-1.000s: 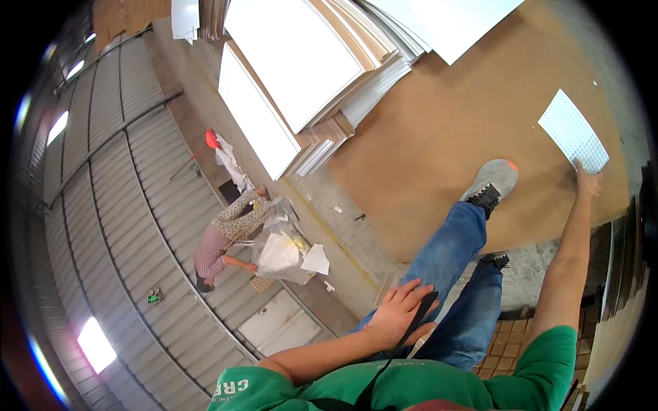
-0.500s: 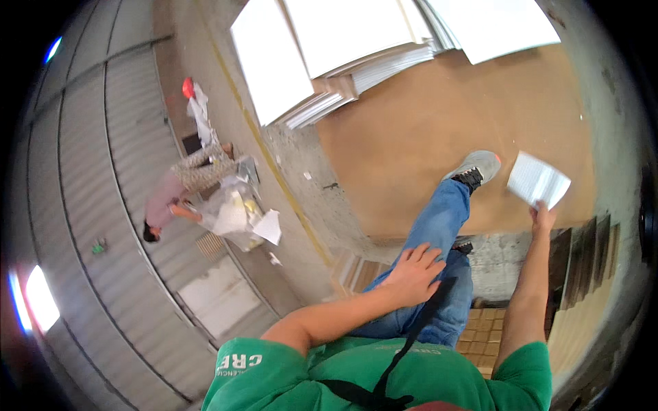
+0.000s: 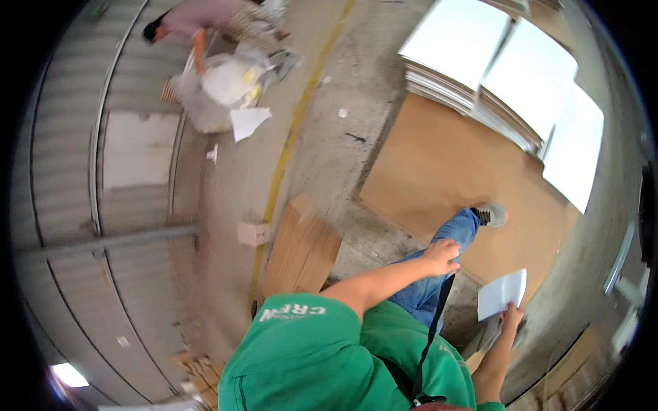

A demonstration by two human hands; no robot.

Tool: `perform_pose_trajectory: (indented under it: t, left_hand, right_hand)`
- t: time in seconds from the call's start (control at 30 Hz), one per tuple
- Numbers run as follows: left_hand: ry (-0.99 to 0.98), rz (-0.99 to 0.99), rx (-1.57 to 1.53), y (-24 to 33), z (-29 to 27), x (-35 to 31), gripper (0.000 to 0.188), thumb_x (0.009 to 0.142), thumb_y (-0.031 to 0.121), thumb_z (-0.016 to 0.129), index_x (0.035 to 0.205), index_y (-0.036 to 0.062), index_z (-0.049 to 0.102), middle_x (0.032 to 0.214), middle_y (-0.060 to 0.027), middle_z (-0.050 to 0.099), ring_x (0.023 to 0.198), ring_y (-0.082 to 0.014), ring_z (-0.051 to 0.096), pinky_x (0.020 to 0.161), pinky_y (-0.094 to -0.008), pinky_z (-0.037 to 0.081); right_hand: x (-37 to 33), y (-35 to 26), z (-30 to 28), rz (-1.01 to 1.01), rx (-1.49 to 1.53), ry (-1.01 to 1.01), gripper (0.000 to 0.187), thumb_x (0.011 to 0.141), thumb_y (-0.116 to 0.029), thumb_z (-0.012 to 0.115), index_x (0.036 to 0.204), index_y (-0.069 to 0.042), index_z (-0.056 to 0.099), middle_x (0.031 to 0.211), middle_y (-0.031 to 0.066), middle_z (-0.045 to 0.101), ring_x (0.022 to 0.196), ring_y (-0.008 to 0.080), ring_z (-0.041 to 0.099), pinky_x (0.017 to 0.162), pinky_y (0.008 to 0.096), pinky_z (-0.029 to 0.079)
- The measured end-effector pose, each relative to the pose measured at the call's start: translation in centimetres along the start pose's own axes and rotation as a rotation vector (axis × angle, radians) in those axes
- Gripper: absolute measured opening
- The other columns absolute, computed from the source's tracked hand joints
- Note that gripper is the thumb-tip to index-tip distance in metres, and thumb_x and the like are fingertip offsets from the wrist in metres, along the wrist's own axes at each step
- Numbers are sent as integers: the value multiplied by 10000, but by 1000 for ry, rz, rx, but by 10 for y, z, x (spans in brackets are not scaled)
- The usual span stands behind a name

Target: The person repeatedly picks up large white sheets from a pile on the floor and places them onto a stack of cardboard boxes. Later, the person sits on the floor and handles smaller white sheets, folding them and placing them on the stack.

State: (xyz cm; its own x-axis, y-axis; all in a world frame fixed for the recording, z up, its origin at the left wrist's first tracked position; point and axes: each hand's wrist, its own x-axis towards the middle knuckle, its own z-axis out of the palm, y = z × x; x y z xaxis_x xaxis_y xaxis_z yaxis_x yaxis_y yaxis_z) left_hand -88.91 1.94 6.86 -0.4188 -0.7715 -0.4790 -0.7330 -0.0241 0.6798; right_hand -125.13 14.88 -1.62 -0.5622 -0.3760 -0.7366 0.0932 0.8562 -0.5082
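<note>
My left hand (image 3: pixel 441 257) rests on my raised knee, in blue jeans (image 3: pixel 457 236), its fingers lying over the front of it. In my right hand (image 3: pixel 511 314) is a white sheet of paper (image 3: pixel 502 293), gripped at its lower edge and slightly bent; any print on it is too small to make out. My shoe (image 3: pixel 492 215) stands on a large brown cardboard sheet (image 3: pixel 439 161). At the far side of that sheet lie several stacks of white-topped boards (image 3: pixel 459 41). A black strap (image 3: pixel 439 308) hangs down from my chest near the left hand.
A bundle of flat cardboard (image 3: pixel 301 250) and a small box (image 3: pixel 253 233) lie to my left, by a yellow floor line (image 3: pixel 288 147). Farther left, a person (image 3: pixel 199 17) bends over a heap of clear plastic bags (image 3: pixel 223 85). A corrugated wall (image 3: pixel 62 178) runs beyond.
My view has turned left, so the stacks now show farther right. The paper has come nearer my body in my right hand. My left hand stays on my leg.
</note>
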Motion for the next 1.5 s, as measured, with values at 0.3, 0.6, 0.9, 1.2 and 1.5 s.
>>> perform_pose_trajectory:
  t: [0.3,0.6,0.9,1.2,1.5]
  left_hand:
    - [196,-420,-102,-122,-131,-133,600,834,493,437,1217,31,427,1144,-207,495,1041,-360,485,892,-416,386]
    - [-294,-444,198,-247,-285,-113,495,777,397,531,1163,89,509,1222,-147,459,1126,-311,437,905,-447,372]
    - [211,-281,-441,-409,-452,-118,424,794,365,534,1080,52,548,1040,-159,584,959,-299,557,775,-378,458]
    - [-41,-614,-135,-516,-514,-194,431,784,359,557,1075,41,563,1042,-136,592,953,-293,559,803,-380,445]
    - [84,-345,-220,-536,-528,-172,410,776,367,574,1047,59,582,977,-148,610,913,-274,580,785,-367,450]
  right_hand:
    - [-90,57,-11,-87,-270,23,174,725,-98,532,825,38,491,566,90,514,388,183,481,340,303,378]
    - [-239,37,159,-100,-261,113,226,725,-96,522,903,44,514,687,146,560,550,263,535,477,353,418]
    - [-316,-117,388,-512,-223,180,344,717,-100,510,1022,54,544,899,206,617,782,343,599,666,404,468]
    - [-353,-391,571,-641,-101,-33,270,818,-170,573,991,33,532,723,74,573,557,113,517,517,240,435]
    - [-327,-318,584,-231,209,228,226,816,-90,487,1017,11,498,769,117,582,565,189,580,415,286,473]
